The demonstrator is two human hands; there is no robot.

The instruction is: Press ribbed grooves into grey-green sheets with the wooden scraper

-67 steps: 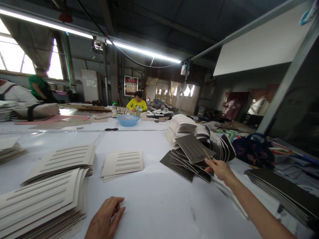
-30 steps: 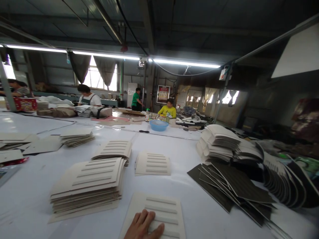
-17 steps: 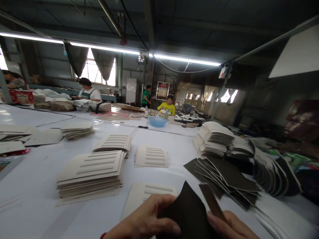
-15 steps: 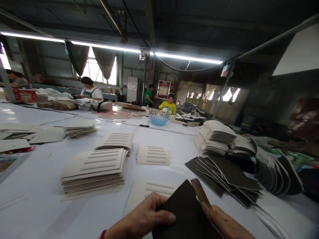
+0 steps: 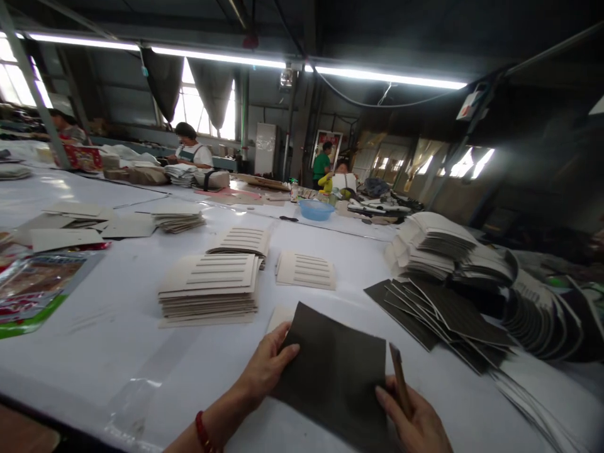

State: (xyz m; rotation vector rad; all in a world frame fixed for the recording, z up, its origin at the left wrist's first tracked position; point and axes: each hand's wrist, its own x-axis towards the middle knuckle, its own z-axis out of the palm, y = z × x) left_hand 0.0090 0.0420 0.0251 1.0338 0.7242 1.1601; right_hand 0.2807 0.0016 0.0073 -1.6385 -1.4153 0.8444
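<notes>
A dark grey-black sheet (image 5: 337, 371) is held up over the table, tilted, its broad dark face towards me. My left hand (image 5: 262, 370) is closed on its left edge, thumb on the front. My right hand (image 5: 418, 420) is at the right edge, with its thumb by the sheet. In that hand is also a narrow, flat brown tool (image 5: 401, 380) with a darker tip pointing up; its exact kind is unclear. Behind the sheet, part of a pale panel (image 5: 279, 318) shows on the table.
Beyond my hands lie a tall stack of pale slotted panels (image 5: 207, 296), a smaller stack (image 5: 243, 242) and a low pile (image 5: 306, 270). Fanned dark sheets (image 5: 438, 321) and pale stacks (image 5: 427, 245) are at right. A plastic packet (image 5: 42, 289) lies left. Co-workers sit and stand farther back.
The dark sheet has turned so its broad face shows more fully, and my hands are farther apart at its edges. The brown tool now stands more upright. My view has shifted left and down.
</notes>
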